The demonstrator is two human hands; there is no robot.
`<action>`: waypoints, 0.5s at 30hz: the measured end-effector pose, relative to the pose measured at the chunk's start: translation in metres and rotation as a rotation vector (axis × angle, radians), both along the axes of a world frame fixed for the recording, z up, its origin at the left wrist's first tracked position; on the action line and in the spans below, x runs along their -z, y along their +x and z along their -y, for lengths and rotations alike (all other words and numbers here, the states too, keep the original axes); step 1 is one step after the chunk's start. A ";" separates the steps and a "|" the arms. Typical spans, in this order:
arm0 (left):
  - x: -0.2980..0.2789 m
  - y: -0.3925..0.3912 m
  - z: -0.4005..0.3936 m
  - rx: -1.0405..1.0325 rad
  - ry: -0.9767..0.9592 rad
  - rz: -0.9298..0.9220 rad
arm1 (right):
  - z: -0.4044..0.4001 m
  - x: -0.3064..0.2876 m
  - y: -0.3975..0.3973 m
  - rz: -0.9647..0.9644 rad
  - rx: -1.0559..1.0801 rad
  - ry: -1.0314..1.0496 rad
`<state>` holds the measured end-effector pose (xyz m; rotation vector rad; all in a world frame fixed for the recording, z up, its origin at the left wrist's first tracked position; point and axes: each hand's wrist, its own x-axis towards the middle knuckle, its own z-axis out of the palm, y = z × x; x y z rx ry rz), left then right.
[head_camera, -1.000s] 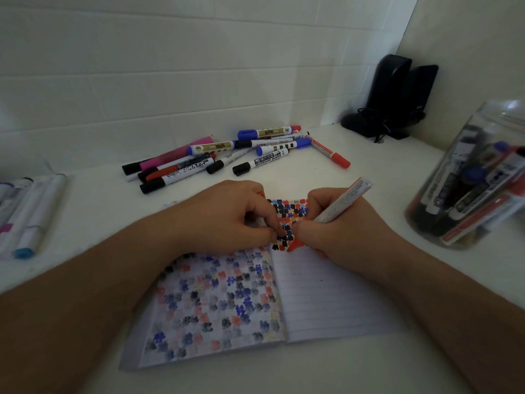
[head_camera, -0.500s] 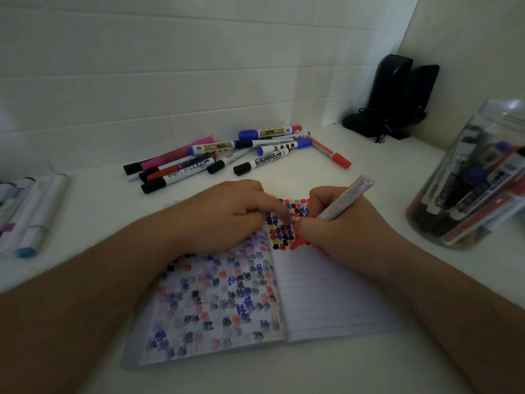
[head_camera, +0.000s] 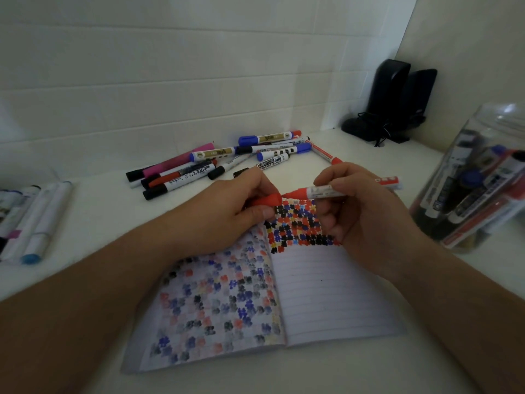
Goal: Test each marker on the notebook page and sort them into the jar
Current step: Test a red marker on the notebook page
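An open notebook point(head_camera: 326, 297) lies on the white desk, its pages covered in red, blue and black test blots. My right hand point(head_camera: 366, 211) grips a red whiteboard marker point(head_camera: 326, 191) held level above the top of the right page, its bare tip pointing left. My left hand point(head_camera: 230, 211) pinches the marker's red cap point(head_camera: 268, 201), whose mouth sits just left of the tip. A clear plastic jar point(head_camera: 477, 177) lying tilted at the right edge holds several markers.
A pile of several loose markers point(head_camera: 227, 160) lies behind the notebook by the tiled wall. More white-barrelled markers point(head_camera: 34, 220) lie at the left edge. Two black speakers point(head_camera: 397, 100) with a cable stand in the back right corner.
My right hand lifted the marker off the page and turned it level. My left hand rose from the page with the red cap and brought it up to the tip.
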<state>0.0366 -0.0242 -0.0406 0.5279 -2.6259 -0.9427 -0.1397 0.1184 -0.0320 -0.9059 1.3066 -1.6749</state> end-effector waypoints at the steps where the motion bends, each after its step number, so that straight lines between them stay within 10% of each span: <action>1: -0.001 0.000 -0.001 0.000 -0.002 -0.002 | 0.001 0.001 0.000 -0.006 0.002 -0.001; 15: 0.002 -0.004 -0.017 0.003 -0.110 -0.153 | 0.005 0.008 0.013 -0.005 -0.050 -0.068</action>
